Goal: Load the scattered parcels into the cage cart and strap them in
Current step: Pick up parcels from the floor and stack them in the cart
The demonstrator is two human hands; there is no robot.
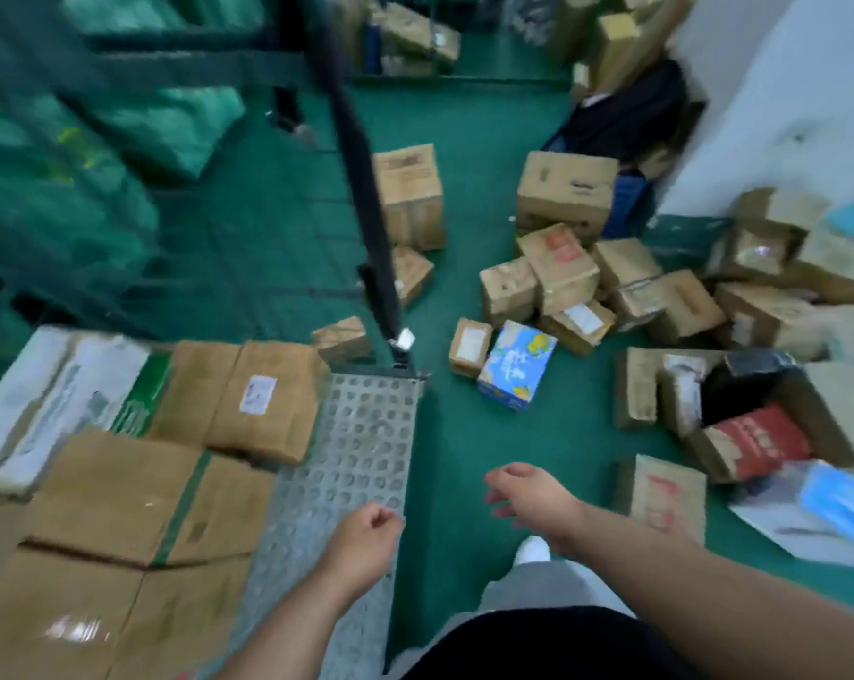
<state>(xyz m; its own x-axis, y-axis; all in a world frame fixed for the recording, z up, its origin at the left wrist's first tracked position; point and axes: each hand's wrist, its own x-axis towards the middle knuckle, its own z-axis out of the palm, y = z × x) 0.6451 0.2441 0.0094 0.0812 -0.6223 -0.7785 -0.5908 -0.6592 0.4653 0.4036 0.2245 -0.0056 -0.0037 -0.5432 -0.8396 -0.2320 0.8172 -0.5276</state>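
Observation:
The cage cart's perforated metal floor (361,444) lies at the lower middle, with several brown cardboard parcels (263,400) stacked on its left part. A dark strap (366,208) hangs down to a metal buckle (404,340) at the cart's far corner. My left hand (366,537) hovers over the cart floor's near edge with fingers loosely curled, holding nothing. My right hand (528,493) is over the green floor, fingers relaxed, empty. Scattered parcels (562,267) lie on the floor to the right, among them a blue printed box (515,365).
Green mail sacks (96,139) fill cage racks at the left. More cartons lie against the white wall (783,90) at the right, including a red-labelled box (753,441) and a flat box (670,495) near my right arm. My white shoe (532,549) stands on the green floor.

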